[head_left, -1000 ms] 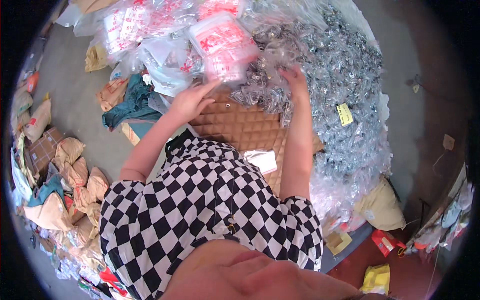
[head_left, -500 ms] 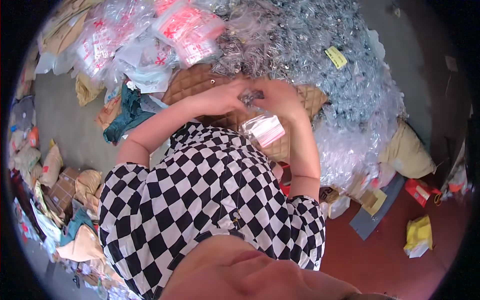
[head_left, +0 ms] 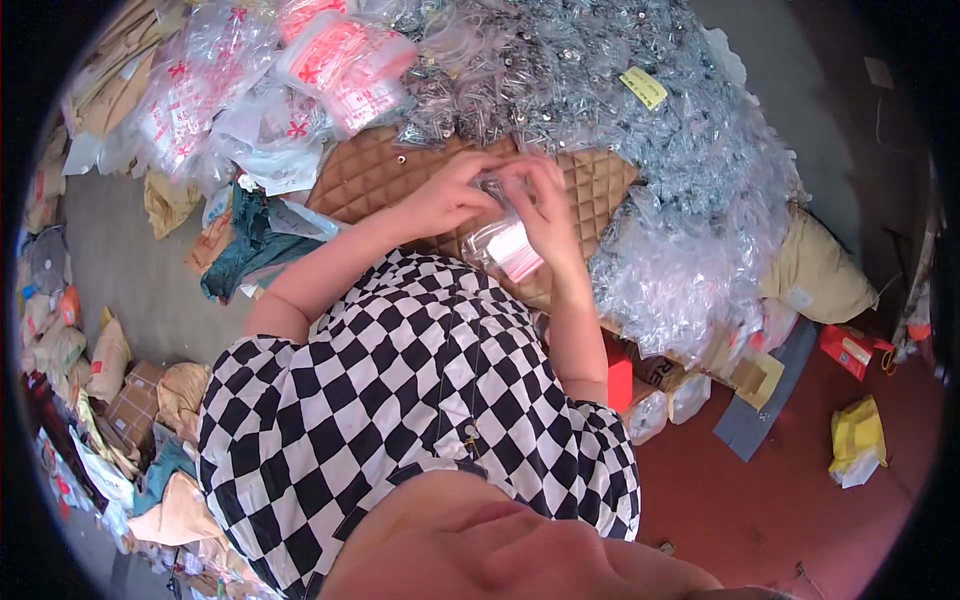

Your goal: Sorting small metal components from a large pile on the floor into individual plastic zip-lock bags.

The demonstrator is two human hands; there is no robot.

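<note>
Over a brown quilted mat (head_left: 360,185), both of my hands meet in front of my chest. My left hand (head_left: 450,197) and my right hand (head_left: 543,195) pinch a small clear plastic bag (head_left: 492,190) between them, fingers bent. My fingers partly cover whatever is in the bag. Just below it, close to my shirt, lies a bundle of small clear bags (head_left: 514,250) with white and pink edges. Past the mat rises a large heap of clear plastic packets (head_left: 600,110) with small metal-looking parts, and more shiny packets (head_left: 690,270) lie beside my right forearm.
Large clear bags with red print (head_left: 345,70) lie at the far left. A yellow label (head_left: 643,88) rests on the heap. Dark green cloth-like material (head_left: 250,245) is left of my arm. A tan sack (head_left: 820,265) and a yellow bag (head_left: 858,440) are at the right.
My fingers have shifted on the small bag, and my right hand has turned, its fingers more raised. The whole view has swung slightly, moving the heap a little left.
</note>
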